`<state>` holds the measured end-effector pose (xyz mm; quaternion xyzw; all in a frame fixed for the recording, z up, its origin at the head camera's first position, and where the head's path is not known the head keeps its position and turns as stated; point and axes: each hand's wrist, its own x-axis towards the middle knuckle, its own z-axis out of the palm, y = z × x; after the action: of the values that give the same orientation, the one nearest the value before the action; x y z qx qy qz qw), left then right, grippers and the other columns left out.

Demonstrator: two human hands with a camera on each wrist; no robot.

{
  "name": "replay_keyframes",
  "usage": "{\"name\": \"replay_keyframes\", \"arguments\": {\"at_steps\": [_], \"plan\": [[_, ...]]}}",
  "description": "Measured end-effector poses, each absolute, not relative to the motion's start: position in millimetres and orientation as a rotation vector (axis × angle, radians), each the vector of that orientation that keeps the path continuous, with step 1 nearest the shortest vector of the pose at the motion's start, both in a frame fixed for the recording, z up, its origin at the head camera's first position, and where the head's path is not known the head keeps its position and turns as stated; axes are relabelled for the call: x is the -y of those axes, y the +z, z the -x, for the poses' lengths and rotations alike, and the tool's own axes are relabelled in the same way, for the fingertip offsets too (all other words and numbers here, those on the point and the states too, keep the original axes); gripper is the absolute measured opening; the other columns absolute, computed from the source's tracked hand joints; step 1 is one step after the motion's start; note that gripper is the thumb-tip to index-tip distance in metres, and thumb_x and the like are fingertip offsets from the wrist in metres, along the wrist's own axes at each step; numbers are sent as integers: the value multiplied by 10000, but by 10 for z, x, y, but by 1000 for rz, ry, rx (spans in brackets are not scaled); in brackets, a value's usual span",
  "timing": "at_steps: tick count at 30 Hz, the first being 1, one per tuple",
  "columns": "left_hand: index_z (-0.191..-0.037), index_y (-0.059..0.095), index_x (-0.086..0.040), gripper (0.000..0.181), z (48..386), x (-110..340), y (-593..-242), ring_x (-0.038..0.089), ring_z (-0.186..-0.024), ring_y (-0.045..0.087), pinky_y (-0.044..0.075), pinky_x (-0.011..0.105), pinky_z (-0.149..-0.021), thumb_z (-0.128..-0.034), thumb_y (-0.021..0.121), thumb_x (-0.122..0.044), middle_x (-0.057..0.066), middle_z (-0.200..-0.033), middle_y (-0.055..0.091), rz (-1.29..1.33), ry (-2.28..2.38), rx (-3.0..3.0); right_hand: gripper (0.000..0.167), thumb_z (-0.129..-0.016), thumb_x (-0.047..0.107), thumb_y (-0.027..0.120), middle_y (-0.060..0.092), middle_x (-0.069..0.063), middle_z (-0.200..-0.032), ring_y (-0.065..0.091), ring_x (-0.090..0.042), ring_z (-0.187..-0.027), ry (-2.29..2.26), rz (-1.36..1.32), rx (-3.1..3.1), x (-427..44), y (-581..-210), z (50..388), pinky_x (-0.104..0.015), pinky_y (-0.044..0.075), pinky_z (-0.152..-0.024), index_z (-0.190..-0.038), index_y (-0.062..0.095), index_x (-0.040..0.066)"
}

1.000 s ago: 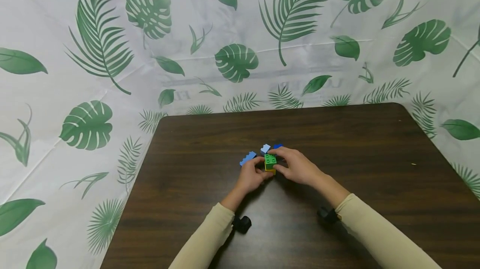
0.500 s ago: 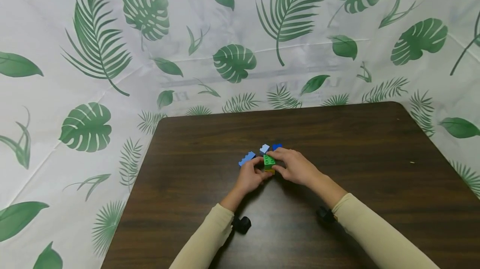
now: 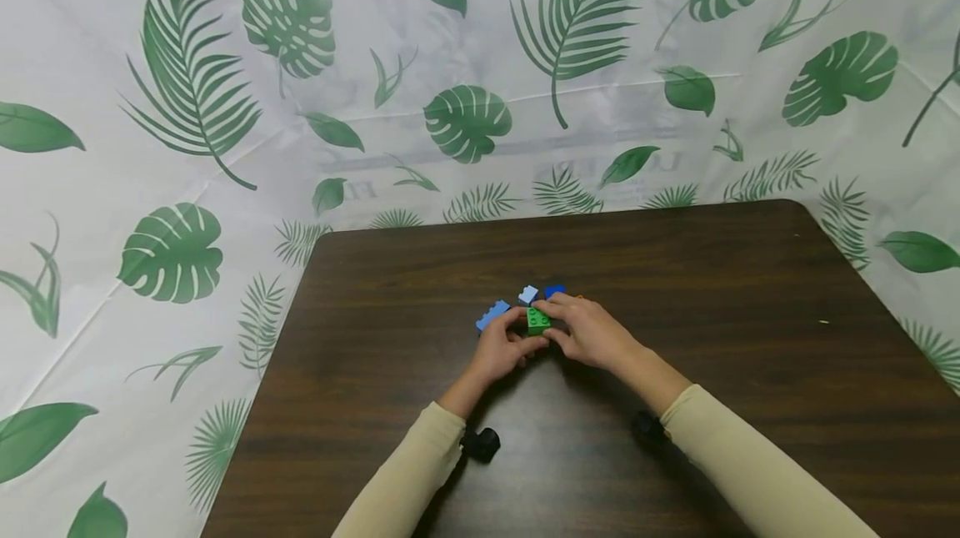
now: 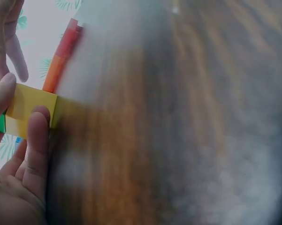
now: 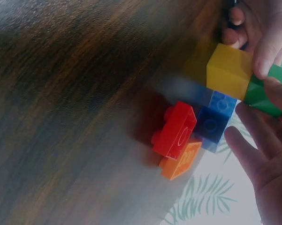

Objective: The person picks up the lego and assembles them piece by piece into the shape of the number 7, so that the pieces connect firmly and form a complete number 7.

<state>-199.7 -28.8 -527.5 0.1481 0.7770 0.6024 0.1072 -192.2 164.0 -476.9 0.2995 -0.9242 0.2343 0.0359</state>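
Both hands meet at a small stack of toy building bricks, a green brick (image 3: 537,321) over a yellow brick (image 5: 229,71). My left hand (image 3: 498,351) pinches the yellow one, its thumb and fingers on opposite sides. From the other side, my right hand (image 3: 596,334) holds the green brick between thumb and fingers. Green and yellow touch face to face; whether they are fully pressed together I cannot tell. The head view shows only the studded green top, with the yellow hidden behind the left fingers. In the left wrist view the yellow brick (image 4: 32,99) shows clearly.
Just beyond the hands on the dark wood table (image 3: 405,404) lie a blue brick (image 3: 492,315), a light blue brick (image 3: 528,294) and a dark blue brick (image 3: 554,291). A red brick (image 5: 179,132) and an orange brick (image 5: 180,161) are near the right hand. A leaf-patterned sheet (image 3: 390,37) hangs behind.
The yellow brick, seen under the green one earlier in the head view, is now covered by the left fingers. Both hands stay nearly in place; the view shifts slightly.
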Motion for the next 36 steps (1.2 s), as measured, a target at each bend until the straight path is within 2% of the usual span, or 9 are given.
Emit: {"name": "replay_keyframes", "arguments": {"at_steps": [6, 10, 15, 19, 24, 29, 33, 36], "plan": [[-1228, 648, -153, 388, 2012, 292, -5286, 245, -588, 645, 544, 317, -478, -863, 775, -174, 25, -1039, 664, -425, 1748, -2304, 508, -900, 182, 735, 645, -47, -1163, 626, -213, -938, 821, -961, 2889, -1691, -4706, 1984, -391, 544, -799, -1373, 579, 83], [-1202, 649, -139, 369, 2032, 266, -5290, 215, -555, 635, 530, 303, -452, -858, 779, -168, 38, -987, 662, -455, 1750, -2319, 483, -914, 171, 715, 663, -81, -1180, 651, -241, -984, 1047, -976, 2936, -1807, -4608, 2081, -408, 560, -819, -1365, 582, 61], [-1152, 657, -121, 355, 2035, 261, -5309, 233, -567, 640, 528, 319, -439, -830, 803, -143, 66, -972, 654, -436, 1751, -2335, 363, -969, 138, 632, 669, -112, -1199, 646, -269, -1025, 1150, -761, 2951, -1956, -4595, 2237, -464, 545, -863, -1317, 617, 39], [-1153, 655, -127, 357, 2035, 272, -5316, 222, -563, 634, 528, 327, -434, -829, 805, -143, 62, -983, 652, -418, 1728, -2356, 356, -976, 146, 620, 648, -120, -1195, 607, -300, -1058, 1063, -621, 2942, -2015, -4699, 2342, -505, 503, -923, -1311, 615, 26], [-1156, 653, -136, 356, 2047, 264, -5328, 187, -567, 631, 530, 315, -437, -832, 802, -140, 40, -985, 647, -410, 1737, -2336, 461, -1000, 300, 585, 584, -155, -1264, 536, -357, -1172, 1008, -555, 2994, -2022, -4868, 2432, -561, 422, -1007, -1373, 557, 32], [-1152, 654, -142, 357, 2046, 253, -5339, 192, -577, 643, 537, 315, -444, -830, 806, -155, 37, -989, 645, -410, 1737, -2333, 593, -1020, 437, 494, 530, -225, -1317, 471, -407, -1220, 979, -549, 3063, -1972, -4988, 2474, -596, 381, -1022, -1419, 490, -1], [-1166, 654, -146, 364, 2035, 259, -5338, 215, -577, 644, 539, 328, -446, -834, 802, -157, 53, -981, 650, -414, 1732, -2338, 549, -1014, 392, 529, 527, -238, -1312, 455, -414, -1215, 938, -577, 3081, -1929, -5020, 2487, -591, 383, -1016, -1391, 519, -7], [-1168, 654, -129, 356, 2026, 268, -5335, 287, -579, 646, 541, 370, -445, -840, 793, -130, 96, -971, 658, -429, 1758, -2326, 470, -1002, 341, 567, 543, -222, -1292, 459, -410, -1214, 926, -579, 3073, -1913, -5018, 2483, -588, 387, -1012, -1331, 577, 6]]}}
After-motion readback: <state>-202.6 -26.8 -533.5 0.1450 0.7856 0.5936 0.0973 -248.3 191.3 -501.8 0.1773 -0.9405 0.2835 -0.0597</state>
